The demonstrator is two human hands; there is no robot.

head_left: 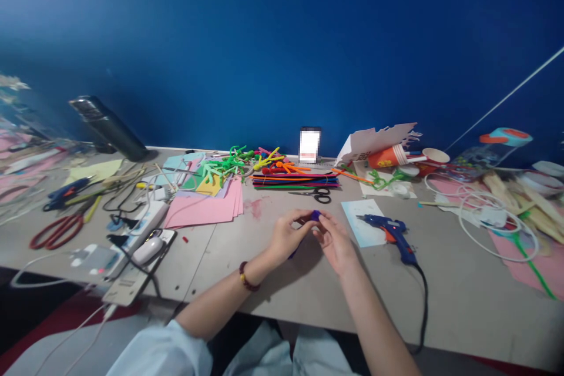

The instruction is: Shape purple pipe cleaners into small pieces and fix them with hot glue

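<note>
Between my two hands is a purple pipe cleaner (315, 215), bent at the fingertips, with a loose end hanging below my left palm. My left hand (288, 236) pinches it from the left. From the right, my right hand (332, 241) closes thumb and finger on the same spot. Just beyond the hands lie black-handled scissors (322, 194) and a bundle of coloured pipe cleaners (295, 181). A blue hot glue gun (394, 232) rests to the right, partly on a light blue sheet (363, 220).
Pink paper sheets (205, 211) and green twisted pipe cleaners (227, 163) lie back left. A power strip (141, 235), a phone (132, 282) and red-handled scissors (57, 231) are at the left. A lit phone (310, 145) stands by the wall. Paper cups (388, 156) and a white cord (497, 258) are right.
</note>
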